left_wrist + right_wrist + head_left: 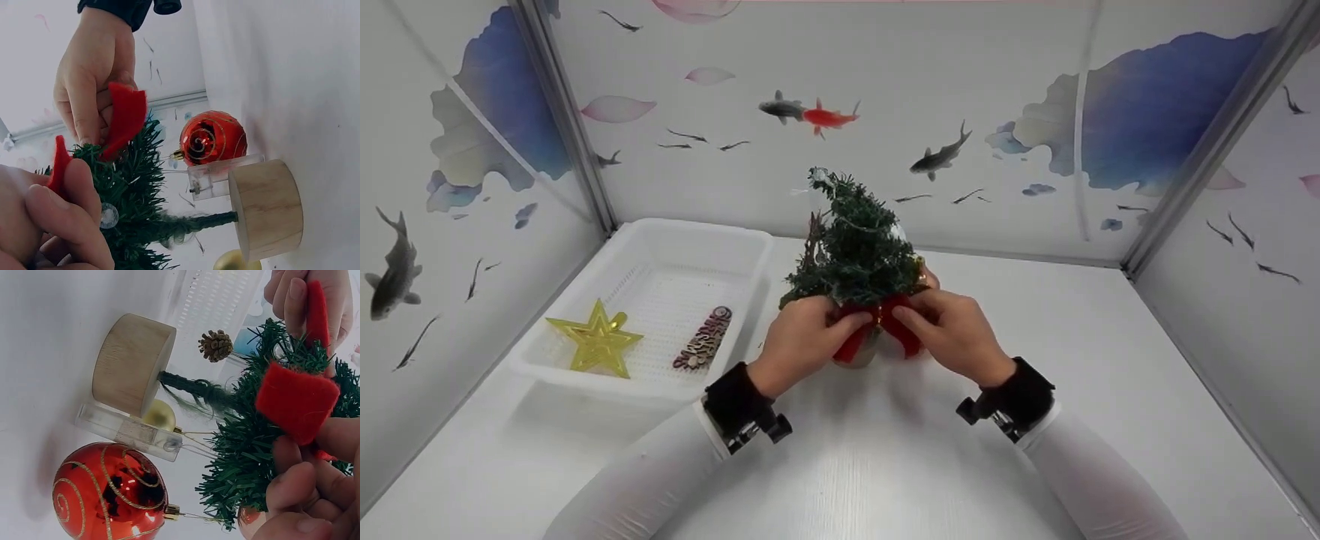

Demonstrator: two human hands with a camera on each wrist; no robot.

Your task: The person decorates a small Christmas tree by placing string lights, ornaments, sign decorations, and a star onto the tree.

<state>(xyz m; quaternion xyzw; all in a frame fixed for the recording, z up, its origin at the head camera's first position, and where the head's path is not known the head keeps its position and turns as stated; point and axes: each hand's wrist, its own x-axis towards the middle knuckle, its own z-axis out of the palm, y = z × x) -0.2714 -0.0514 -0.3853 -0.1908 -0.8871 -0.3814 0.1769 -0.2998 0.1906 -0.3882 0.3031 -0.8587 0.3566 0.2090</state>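
A small artificial Christmas tree (864, 244) stands on a round wooden base (273, 208). Across its lower front lies a red felt bow (898, 324), with a tail hanging to either side. My left hand (808, 337) pinches the bow's left part between thumb and fingers. On the other side, my right hand (960, 334) pinches the right part; in the right wrist view a wide red end sticks out by its fingertips. A shiny red bauble (109, 492) with gold swirls, a gold bauble (160, 415) and a pine cone (216, 346) hang from the branches.
Left of the tree is a white plastic basket (697, 231) holding a gold star (598, 341) and a patterned tree-shaped ornament (703, 339). A clear plastic box (126, 431) sits beside the wooden base. Fish-printed wall panels (885, 45) enclose the white table (1110, 360).
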